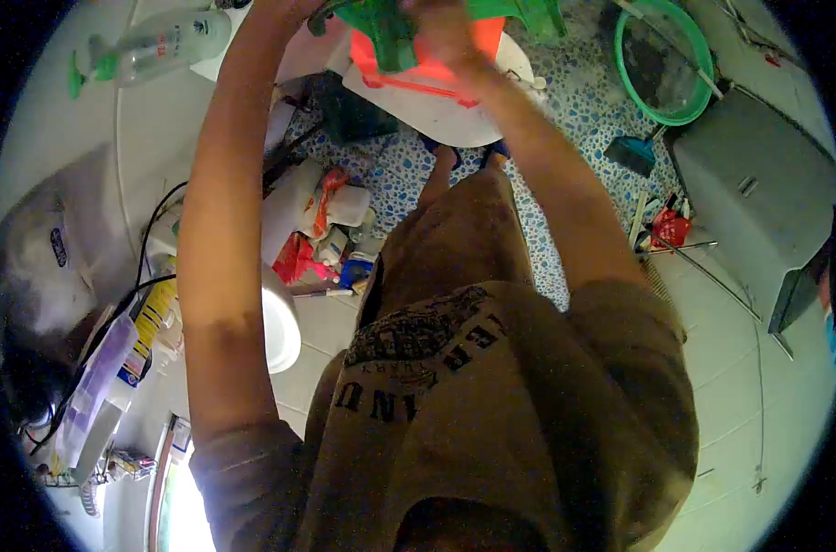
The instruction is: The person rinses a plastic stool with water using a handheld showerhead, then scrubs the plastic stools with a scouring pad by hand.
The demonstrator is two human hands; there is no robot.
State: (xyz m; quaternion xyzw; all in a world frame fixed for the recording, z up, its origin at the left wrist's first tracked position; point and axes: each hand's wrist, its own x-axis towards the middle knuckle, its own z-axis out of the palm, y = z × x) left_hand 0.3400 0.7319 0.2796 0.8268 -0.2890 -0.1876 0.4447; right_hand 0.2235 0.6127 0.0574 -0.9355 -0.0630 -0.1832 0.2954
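Observation:
My left hand (294,7) is at the top edge, mostly cut off, beside the left end of a green plastic object (386,32); its fingers are hidden. My right hand (441,35) is blurred by motion over the middle of the green object, and its grip cannot be made out. Under the green object is a bright orange-red plastic item (418,74), above a white rounded surface (464,124).
A green-rimmed round basin (666,115), a blue brush head (631,154) and a grey panel (749,184) are on the right. Packets and bottles (321,225) lie left of my legs. A clear pump bottle (160,51) is at the upper left.

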